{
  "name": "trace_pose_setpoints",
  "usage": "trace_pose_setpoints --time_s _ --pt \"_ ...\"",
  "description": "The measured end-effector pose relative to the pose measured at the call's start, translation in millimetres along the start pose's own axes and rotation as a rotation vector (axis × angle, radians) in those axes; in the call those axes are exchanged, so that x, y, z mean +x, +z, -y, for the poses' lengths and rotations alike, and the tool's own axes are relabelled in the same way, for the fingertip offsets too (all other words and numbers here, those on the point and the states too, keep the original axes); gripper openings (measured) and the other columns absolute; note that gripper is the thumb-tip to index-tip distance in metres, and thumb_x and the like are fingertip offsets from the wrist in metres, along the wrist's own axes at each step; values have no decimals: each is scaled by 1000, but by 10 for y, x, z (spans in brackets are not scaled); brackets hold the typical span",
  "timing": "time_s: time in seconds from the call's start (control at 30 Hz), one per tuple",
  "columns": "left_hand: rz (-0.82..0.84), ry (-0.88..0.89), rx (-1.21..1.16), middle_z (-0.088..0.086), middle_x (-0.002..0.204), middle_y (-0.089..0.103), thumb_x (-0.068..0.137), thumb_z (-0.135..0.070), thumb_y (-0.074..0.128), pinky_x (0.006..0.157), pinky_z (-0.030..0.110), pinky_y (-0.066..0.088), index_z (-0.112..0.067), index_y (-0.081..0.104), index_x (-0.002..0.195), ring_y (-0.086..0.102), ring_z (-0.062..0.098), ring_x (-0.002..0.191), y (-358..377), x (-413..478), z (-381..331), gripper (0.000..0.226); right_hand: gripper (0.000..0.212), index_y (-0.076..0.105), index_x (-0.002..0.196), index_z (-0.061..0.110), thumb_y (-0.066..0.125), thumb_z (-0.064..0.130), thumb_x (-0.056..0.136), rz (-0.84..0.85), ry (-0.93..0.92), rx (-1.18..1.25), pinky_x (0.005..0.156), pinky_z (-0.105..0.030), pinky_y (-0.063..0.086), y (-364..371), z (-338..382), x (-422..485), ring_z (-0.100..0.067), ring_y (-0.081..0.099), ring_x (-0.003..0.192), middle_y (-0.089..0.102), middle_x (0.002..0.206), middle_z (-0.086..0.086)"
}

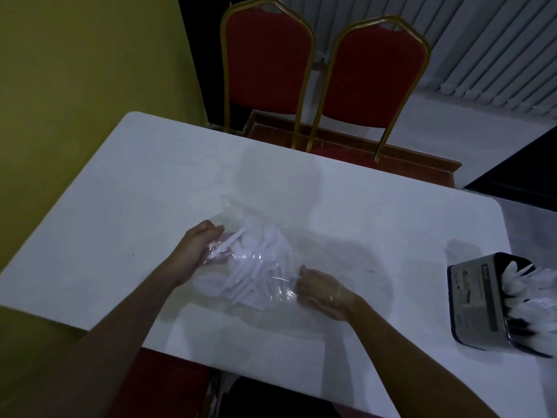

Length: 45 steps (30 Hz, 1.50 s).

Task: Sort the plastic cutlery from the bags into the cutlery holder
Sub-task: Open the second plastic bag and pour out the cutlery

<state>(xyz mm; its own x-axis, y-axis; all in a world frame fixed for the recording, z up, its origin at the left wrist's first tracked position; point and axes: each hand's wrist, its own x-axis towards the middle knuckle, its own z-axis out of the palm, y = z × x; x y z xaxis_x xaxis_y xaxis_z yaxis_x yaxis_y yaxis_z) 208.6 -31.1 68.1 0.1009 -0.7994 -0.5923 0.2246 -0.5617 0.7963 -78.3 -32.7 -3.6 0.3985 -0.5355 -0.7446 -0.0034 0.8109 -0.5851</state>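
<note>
View: head camera, looking down over both forearms at the table.
Table (120, 206): white, its long side running left to right in front of the person.
Bag (241, 212): clear plastic, lying at the middle of the table between the two hands. Its far-left corner spreads flat on the tabletop.
Cutlery (256, 267): white plastic pieces heaped inside the bag.
Long axis: most pieces lie side by side on a slant from near-left to far-right. One piece beside the left hand follows the same slant but lies flatter.
Ends: too blurred to tell heads from handles, so which way the pieces point cannot be told.
Left hand (199, 248): at the bag's left side, fingers curled and thumb on top, pinching the film together.
Right hand (319, 288): at the bag's near-right corner, with clear film draped over its back and wrist. The fingertips meet the right edge of the heap, but whether they clamp anything cannot be told.
Cutlery holder (479, 300): a metal box with a dark inside, at the right end of the table, well apart from the bag and partly cut off by the frame edge. A printed label is on its left-facing side.
Sorted pieces (530, 285): white cutlery sticking out of the holder's opening, ends pointing up and to the right.
Chairs (271, 61): two red ones with gold frames, side by side at the table's far edge.
Wall (75, 70): yellow, on the left.
Blinds (482, 40): pale vertical slats, upper right.
</note>
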Motion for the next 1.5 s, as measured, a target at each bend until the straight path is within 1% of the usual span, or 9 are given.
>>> trace_pose_setpoints --time_s 0.17,0.27,0.4,0.57,0.7,1.0,1.2,1.33,1.5 --pt "86 48 4 11 89 66 92 -12 54 60 27 53 -7 61 98 63 19 67 221 -96 -98 10 46 45 72 10 63 51 81 72 65 235 42 -22 40 -1 -6 67 -12 43 42 44 54 -2" --pt "156 78 48 3 92 67 91 -17 58 70 25 49 -9 67 105 62 18 82 353 -131 -163 18 50 54 85 8 86 41 65 90 43 237 61 -26 47 1 -25 51 -18 50 65 45 75 -9" --pt "374 31 36 -2 108 61 90 -28 59 68 32 52 -12 52 104 59 25 92 496 -199 -284 22 33 64 100 4 57 35 93 -8 81 215 85 -34 53 17 21 -18 -21 66 86 66 94 -9" --pt "401 11 94 2 123 63 95 -40 47 82 47 49 -25 48 107 59 26 89 504 -215 -468 20 24 62 99 9 53 29 90 -57 28 233 67 -28 48 -48 68 -76 -20 58 80 66 98 -7" --pt "236 99 214 12 114 69 101 -27 40 85 52 55 -14 48 115 65 38 98 510 -190 -524 21 19 56 68 18 65 28 82 42 -1 171 49 -22 35 -62 150 -183 -12 40 51 47 61 1" --pt "138 204 427 16 105 70 84 -29 68 73 35 60 -13 59 107 72 26 82 642 -285 -660 29 37 60 102 -3 68 24 78 147 -59 301 98 -41 41 -9 228 -326 -31 58 92 58 104 -23" --pt "392 140 572 6 113 69 95 -15 54 79 44 58 -29 51 121 71 33 92 682 -385 -771 29 34 58 101 3 71 25 79 243 -30 227 67 -30 49 -50 175 -353 -22 58 74 59 87 -11" --pt "383 153 477 10 114 69 94 -9 55 78 46 58 -26 52 122 70 38 91 659 -366 -602 33 55 58 123 9 66 48 84 10 12 -57 91 -40 52 -47 109 -278 -31 62 106 63 113 -11" --pt "211 124 433 10 111 70 93 -4 55 77 49 58 -22 53 120 71 38 88 480 -221 -355 32 35 74 89 1 74 35 81 -134 -70 -189 58 -28 51 -215 62 -296 -21 64 63 70 80 -15"
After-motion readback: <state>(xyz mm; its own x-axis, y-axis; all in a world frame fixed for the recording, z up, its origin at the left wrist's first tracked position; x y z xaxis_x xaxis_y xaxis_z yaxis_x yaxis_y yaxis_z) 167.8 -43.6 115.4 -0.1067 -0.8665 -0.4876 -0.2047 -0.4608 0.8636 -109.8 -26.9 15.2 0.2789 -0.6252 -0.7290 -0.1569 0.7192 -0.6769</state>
